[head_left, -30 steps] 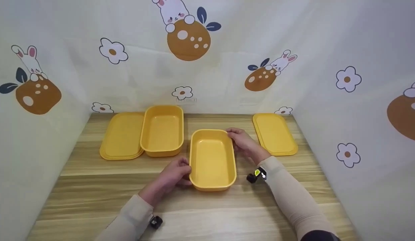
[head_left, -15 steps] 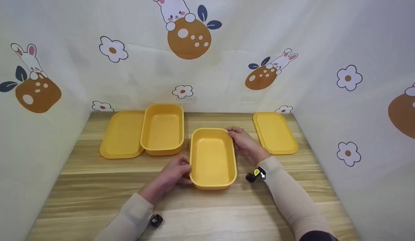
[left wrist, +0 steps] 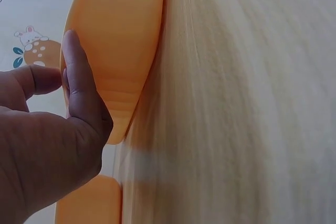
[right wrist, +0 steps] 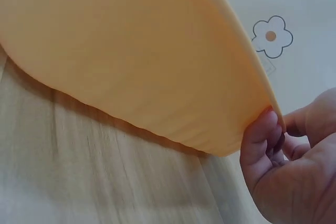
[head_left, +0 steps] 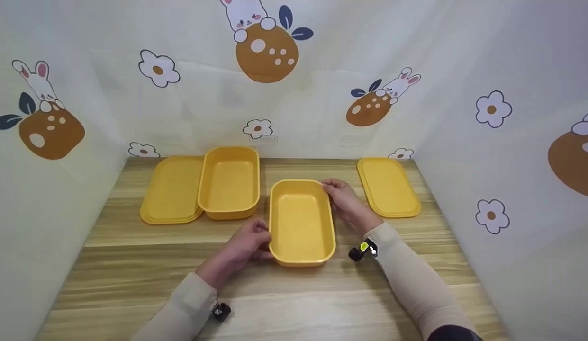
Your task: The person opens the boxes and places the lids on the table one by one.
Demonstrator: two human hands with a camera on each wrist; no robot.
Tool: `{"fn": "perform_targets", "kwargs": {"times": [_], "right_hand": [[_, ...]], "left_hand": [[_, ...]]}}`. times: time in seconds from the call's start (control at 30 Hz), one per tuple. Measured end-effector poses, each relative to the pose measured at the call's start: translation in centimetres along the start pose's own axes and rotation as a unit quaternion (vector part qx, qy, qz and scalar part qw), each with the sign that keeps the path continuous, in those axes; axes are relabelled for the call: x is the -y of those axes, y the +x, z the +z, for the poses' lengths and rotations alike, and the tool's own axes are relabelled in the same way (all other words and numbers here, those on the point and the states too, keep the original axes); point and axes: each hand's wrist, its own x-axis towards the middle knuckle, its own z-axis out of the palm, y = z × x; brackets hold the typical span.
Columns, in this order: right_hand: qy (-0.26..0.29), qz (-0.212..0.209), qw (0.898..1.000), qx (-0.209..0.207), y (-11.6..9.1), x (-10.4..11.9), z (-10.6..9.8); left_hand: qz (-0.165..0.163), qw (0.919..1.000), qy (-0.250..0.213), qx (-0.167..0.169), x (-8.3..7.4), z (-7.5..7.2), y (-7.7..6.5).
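Note:
A yellow rectangular food container (head_left: 302, 227), open at the top and with nothing inside, is between my hands in the middle of the head view. My left hand (head_left: 246, 244) pinches the rim on its left side. In the left wrist view, one finger of that hand lies along the outer wall of the container (left wrist: 123, 24) and another meets the rim. At the far right corner, my right hand (head_left: 343, 201) grips the rim. The right wrist view has its thumb against the outer wall (right wrist: 131, 51), with the other fingers over the edge and partly hidden.
Another yellow container (head_left: 230, 184) stands behind and to the left, overlapping a yellow lid (head_left: 173, 192). A second lid (head_left: 389, 188) lies at the back right of the wooden table (head_left: 132, 270). Patterned cloth (head_left: 194, 104) walls the table at the back and both sides.

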Motion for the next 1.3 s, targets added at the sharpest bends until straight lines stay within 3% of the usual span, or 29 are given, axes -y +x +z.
{"fn": "perform_targets", "kwargs": {"times": [0.23,0.63,0.97,1.3], "right_hand": [[0.025,0.004,1.0,0.002,-0.2,0.7,-0.2],[0.015,0.012,1.0,0.024,-0.7,1.9,-1.2],[-0.012,-0.01,1.0,0.023,-0.8,2.3,-2.4],[-0.069,-0.033,0.997,-0.003,-1.0,2.6,-3.1]], "left_hand": [[0.015,0.9999,0.002,-0.008,-0.2,0.4,-0.2],[0.048,0.9983,0.022,-0.027,-0.9,0.9,-0.1],[0.056,0.9979,0.018,-0.026,-1.0,1.7,0.6],[0.065,0.9974,0.014,-0.026,-1.6,2.4,1.1]]}}
